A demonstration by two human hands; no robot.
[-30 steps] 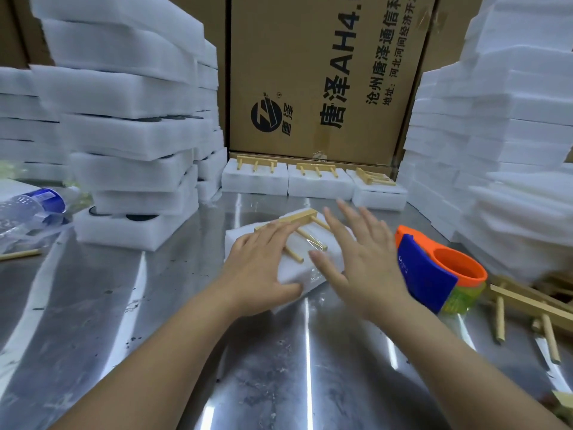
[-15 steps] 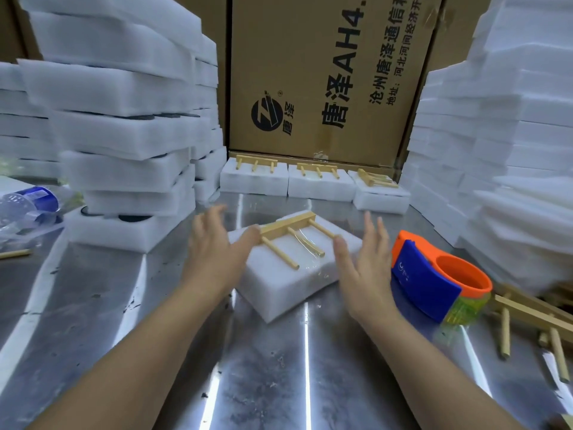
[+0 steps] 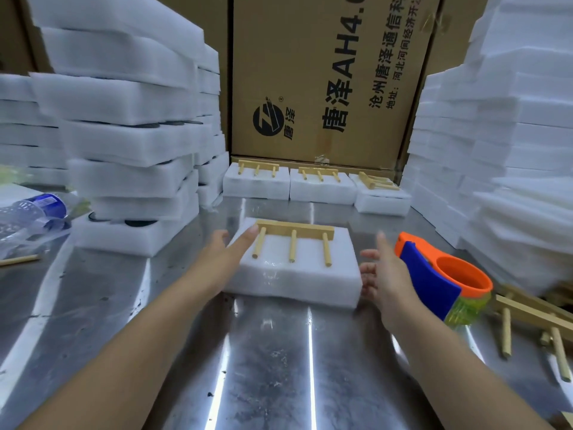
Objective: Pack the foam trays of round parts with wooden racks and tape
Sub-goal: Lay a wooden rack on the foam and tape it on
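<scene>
A white foam tray pack [image 3: 297, 280] lies square in front of me on the steel table, with a wooden rack [image 3: 294, 240] of three pegs taped on its top. My left hand [image 3: 226, 252] lies with straight fingers against the pack's left side, fingertips at the rack's left end. Just off the pack's right side, my right hand [image 3: 383, 274] is open, fingers spread. An orange and blue tape dispenser [image 3: 440, 280] stands right of that hand.
Three packed trays with racks [image 3: 319, 186] line the back under a cardboard box [image 3: 325, 79]. Tall foam tray stacks rise at left [image 3: 130, 144] and right [image 3: 511, 150]. Loose wooden racks [image 3: 533, 321] lie at right, a plastic bottle [image 3: 28, 215] at left.
Both hands came off the top of the pack and went to its sides. The pack turned from skewed to square and slid a little away from me.
</scene>
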